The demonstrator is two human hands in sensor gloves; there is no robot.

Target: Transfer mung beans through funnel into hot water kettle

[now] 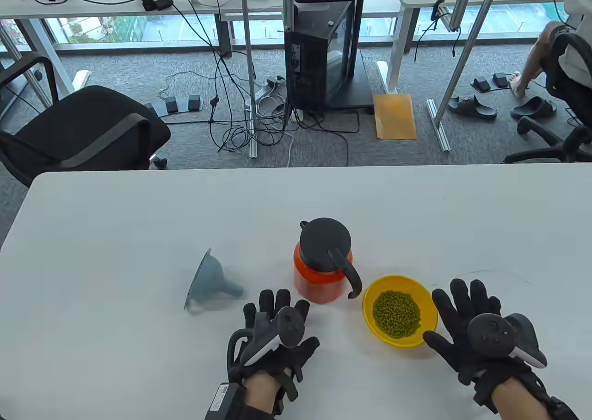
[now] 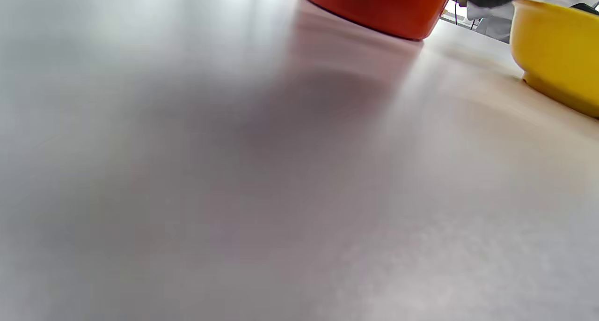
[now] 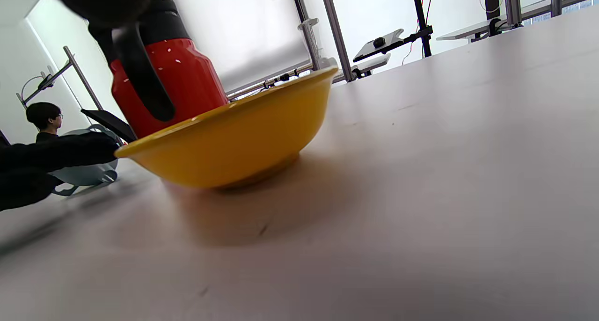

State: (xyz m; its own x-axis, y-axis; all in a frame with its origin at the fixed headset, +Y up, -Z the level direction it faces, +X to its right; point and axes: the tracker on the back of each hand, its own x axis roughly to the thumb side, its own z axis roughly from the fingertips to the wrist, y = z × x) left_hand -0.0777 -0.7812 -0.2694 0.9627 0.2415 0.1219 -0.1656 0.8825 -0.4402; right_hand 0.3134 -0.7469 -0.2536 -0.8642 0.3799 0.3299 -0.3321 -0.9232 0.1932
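The kettle [image 1: 323,272] is red-orange with a black lid and handle. The funnel [image 1: 210,281] is grey-blue. A yellow bowl [image 1: 428,306] holds green mung beans [image 1: 397,314]. The bench [image 1: 138,216] is plain white. Both gloves are black.

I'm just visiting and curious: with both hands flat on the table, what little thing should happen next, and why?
Probably the left hand should take the black lid off the red kettle. The lid is on, the grey funnel lies on its side, and the mung beans sit in the yellow bowl. Neither hand holds anything.
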